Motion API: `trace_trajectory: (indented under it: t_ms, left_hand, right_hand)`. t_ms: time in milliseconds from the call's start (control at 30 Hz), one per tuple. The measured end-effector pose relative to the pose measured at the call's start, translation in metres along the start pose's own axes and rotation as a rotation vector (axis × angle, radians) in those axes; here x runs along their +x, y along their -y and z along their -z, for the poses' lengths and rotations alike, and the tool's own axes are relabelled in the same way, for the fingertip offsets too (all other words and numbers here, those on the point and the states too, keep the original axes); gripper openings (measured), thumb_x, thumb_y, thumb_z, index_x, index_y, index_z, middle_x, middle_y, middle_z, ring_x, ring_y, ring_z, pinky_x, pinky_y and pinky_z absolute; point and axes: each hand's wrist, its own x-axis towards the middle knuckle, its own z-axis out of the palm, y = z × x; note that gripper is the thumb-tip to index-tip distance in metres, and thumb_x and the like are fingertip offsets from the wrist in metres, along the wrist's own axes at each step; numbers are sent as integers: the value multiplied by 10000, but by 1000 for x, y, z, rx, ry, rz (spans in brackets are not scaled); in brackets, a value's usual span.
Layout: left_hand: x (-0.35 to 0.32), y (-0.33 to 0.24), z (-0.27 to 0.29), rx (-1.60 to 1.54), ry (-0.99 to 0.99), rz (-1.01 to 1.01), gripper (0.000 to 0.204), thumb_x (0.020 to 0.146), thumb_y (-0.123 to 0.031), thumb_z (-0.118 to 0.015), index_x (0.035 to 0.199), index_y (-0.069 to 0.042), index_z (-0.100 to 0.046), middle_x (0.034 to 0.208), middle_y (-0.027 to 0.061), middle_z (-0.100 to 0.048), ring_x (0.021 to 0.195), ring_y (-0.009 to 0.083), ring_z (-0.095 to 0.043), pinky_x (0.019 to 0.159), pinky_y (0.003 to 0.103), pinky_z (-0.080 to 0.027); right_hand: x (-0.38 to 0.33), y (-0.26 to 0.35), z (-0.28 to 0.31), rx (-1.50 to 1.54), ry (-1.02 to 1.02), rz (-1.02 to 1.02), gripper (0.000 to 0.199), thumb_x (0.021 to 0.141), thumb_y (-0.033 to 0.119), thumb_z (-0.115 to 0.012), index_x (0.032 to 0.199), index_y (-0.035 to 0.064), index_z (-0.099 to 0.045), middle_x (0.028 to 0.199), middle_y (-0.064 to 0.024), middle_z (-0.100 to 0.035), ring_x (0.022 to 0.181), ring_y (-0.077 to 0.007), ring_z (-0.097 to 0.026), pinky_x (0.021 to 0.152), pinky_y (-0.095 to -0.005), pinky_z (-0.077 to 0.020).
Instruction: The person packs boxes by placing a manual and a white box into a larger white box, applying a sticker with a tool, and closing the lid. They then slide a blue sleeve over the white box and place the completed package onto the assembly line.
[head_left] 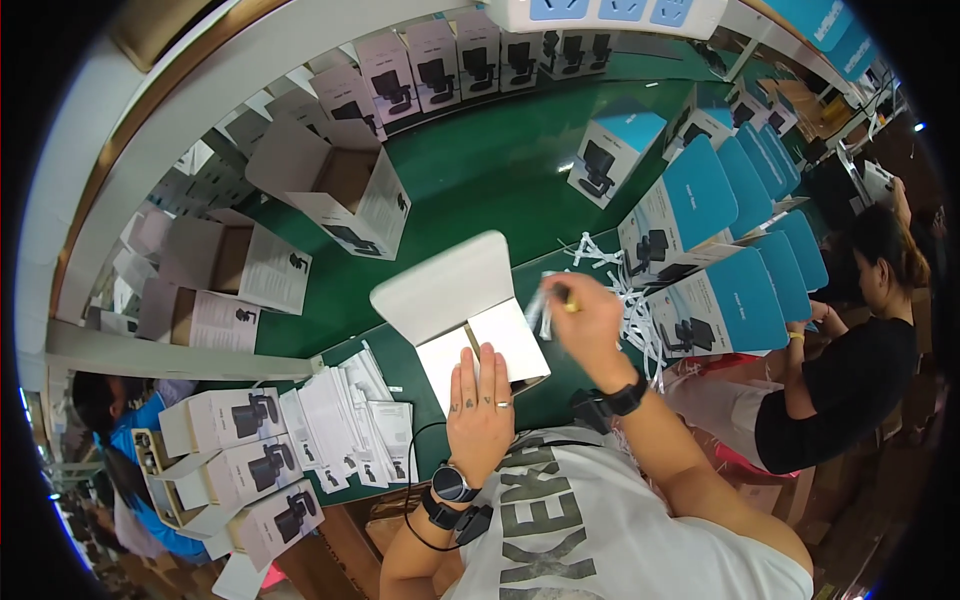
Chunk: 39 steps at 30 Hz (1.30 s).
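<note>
The box (443,368) lies under the left hand (482,412), the nearer one, and left of the right hand (588,325). Its lid (440,285) tilts up beyond; the seam between its flaps (512,335) runs away, slightly leftward. The left rests flat, fingers extended; the right grasps a blurred dark-and-yellow tool (564,296).

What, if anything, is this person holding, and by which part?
Right hand: a small black-and-yellow object, gripped part hidden. Left hand: nothing, lying flat on the white cardboard box.

A white socket strip (606,14) at the top, a co-worker (850,385) at right
</note>
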Motion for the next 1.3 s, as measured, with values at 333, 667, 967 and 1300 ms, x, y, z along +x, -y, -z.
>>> trace_trajectory:
  t_ms: [333,667,967,1300]
  left_hand:
    - [-4,12,8,-56,10,1,797,807,-126,-763,1511,63,-442,1594,245,-426,1477,478,-391,1208,541,-339]
    - [0,49,50,-434,83,-23,775,881,-391,-772,1456,68,-526,1562,227,-484,1451,454,-432,1174,510,-378]
    - [-4,32,46,-402,66,31,722,925,-404,-692,1482,20,-519,1566,231,-483,1460,473,-412,1182,519,-356]
    - [-38,53,29,-1080,-28,431,395,886,-191,-782,1229,-11,-702,1431,201,-600,1346,395,-530,1193,534,-345]
  right_hand:
    - [23,-39,41,-629,395,-112,265,890,192,-772,1112,54,-729,918,-191,-747,842,-407,-715,705,-406,-567]
    - [27,62,11,705,755,-243,384,1124,291,-472,1375,44,-625,791,-55,-707,579,-84,-535,555,-239,-443]
    - [49,68,6,878,589,-572,449,1151,375,-378,1342,46,-616,837,-74,-701,525,-74,-464,512,-227,-383]
    - [2,48,70,160,777,334,311,949,314,-757,1105,48,-716,835,-76,-695,605,-168,-627,557,-281,-476]
